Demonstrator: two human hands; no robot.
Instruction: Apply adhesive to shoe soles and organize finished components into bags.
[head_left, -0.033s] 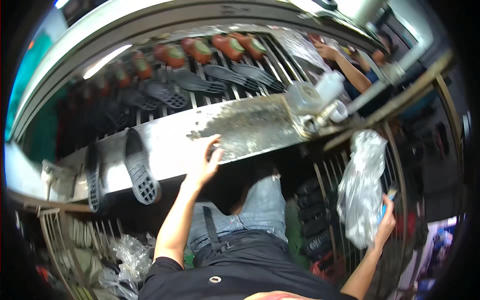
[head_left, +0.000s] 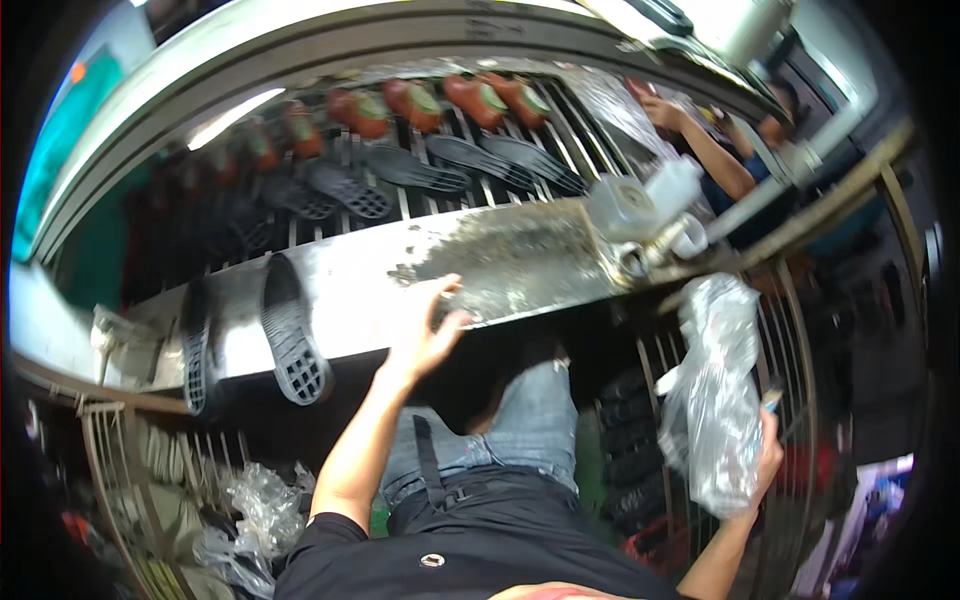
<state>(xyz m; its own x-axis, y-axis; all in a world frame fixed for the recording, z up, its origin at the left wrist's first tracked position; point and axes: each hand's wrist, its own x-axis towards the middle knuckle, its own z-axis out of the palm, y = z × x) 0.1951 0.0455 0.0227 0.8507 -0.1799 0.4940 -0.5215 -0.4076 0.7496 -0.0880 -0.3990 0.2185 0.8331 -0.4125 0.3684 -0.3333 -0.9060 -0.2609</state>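
Observation:
My left hand (head_left: 428, 325) is over the front edge of the metal ledge (head_left: 345, 285), its fingers apart and nothing in them. Low on the right, my right hand (head_left: 768, 462) is closed round a small brush (head_left: 771, 400); only its pale tip and a bit of blue handle show. A clear plastic bag (head_left: 712, 400) lies against that hand and hides part of it; whether the hand also grips the bag I cannot tell. Two black shoe soles (head_left: 292, 335) rest on the ledge to the left, their heel ends sticking out past its edge.
Behind the ledge, several reddish-brown shoe forms (head_left: 412, 104) and black soles (head_left: 415, 168) lie on a barred rack. A plastic container (head_left: 622, 208) and bottle (head_left: 672, 187) stand at the ledge's right end. Another person's arm (head_left: 715, 155) is beyond. Crumpled plastic (head_left: 262, 510) lies lower left.
The whole view has shifted slightly, so the ledge and soles appear farther right. My right hand and the plastic bag have moved a little to the left and down. My left hand stays open over the ledge.

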